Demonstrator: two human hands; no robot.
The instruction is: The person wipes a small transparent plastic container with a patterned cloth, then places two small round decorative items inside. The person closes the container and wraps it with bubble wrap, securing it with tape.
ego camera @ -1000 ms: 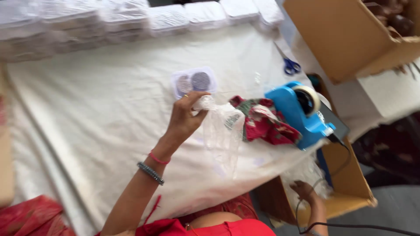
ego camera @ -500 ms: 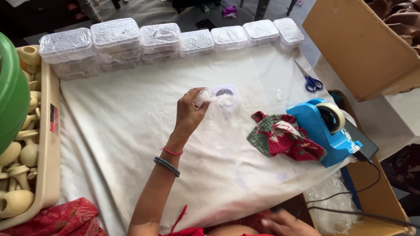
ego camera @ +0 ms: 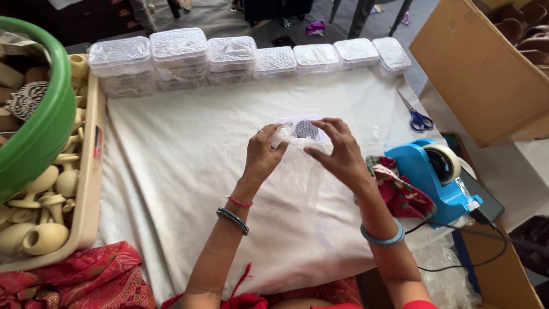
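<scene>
Both hands are working a thin clear plastic bag (ego camera: pixel 297 166) over the white cloth-covered table (ego camera: pixel 183 171). The left hand (ego camera: pixel 262 155) pinches the bag's top edge, and the right hand (ego camera: pixel 338 151) has its fingers spread, touching the film beside a small clear plastic box with a dark round piece inside (ego camera: pixel 303 129). That bag looks super light, floppy and slippery, so I'd say gripping at the open rim works best.

Left hand (ego camera: pixel 262 155) pinched shut, arm entering from 6 o'clock; right hand (ego camera: pixel 341 153) at its 3 o'clock, fingers spread.
</scene>
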